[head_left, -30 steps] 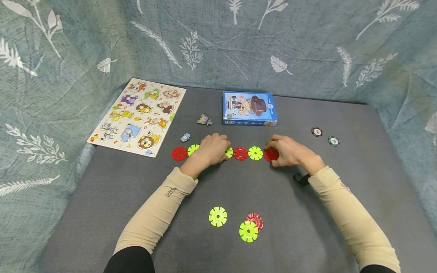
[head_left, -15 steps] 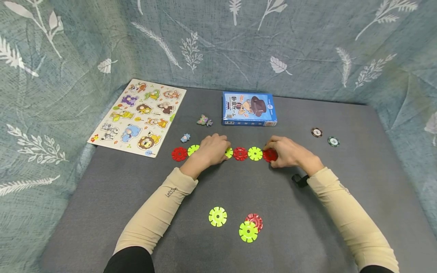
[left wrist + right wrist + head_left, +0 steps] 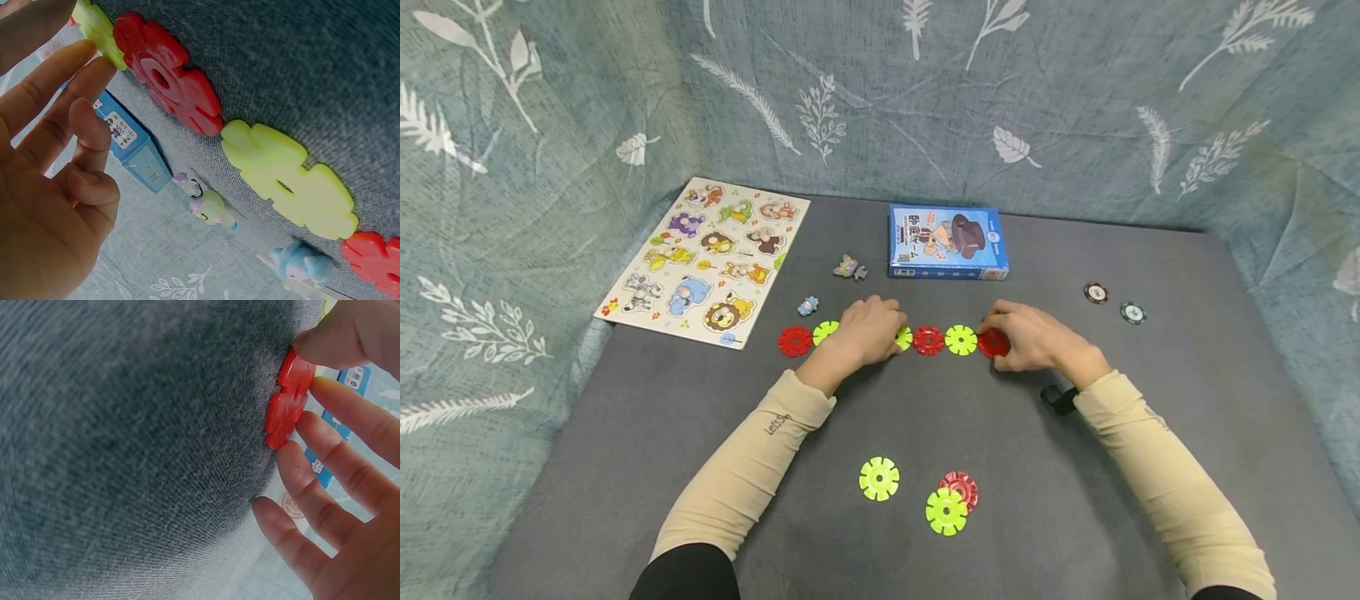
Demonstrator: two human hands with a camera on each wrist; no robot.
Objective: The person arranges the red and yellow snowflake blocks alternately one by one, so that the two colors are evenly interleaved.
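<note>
Red and yellow-green notched plastic discs lie in a row across the table. My left hand [image 3: 869, 332] holds a yellow-green disc [image 3: 100, 32] between thumb and fingertips; the hand partly covers it in the head view. A red disc [image 3: 167, 74] beside it is hidden under that hand in the head view but shows in the left wrist view. At the row's right end, my right hand [image 3: 1032, 335] grips a red disc [image 3: 290, 400] by its rim, thumb on one side and fingertips on the other. This disc sits against a yellow-green disc [image 3: 961, 340], close by a red one [image 3: 928, 340].
Nearer the front lie a yellow-green disc [image 3: 879, 478] and another yellow-green disc [image 3: 947, 512] overlapping a red one [image 3: 967, 483]. Behind the row are a blue box [image 3: 948, 242], two small figures [image 3: 808, 306], and an animal puzzle board [image 3: 703, 262]. Two poker chips [image 3: 1096, 292] lie right.
The right hand has slid its red disc slightly left, closing the small gap to the neighbouring yellow-green disc. My left hand has stayed in place.
</note>
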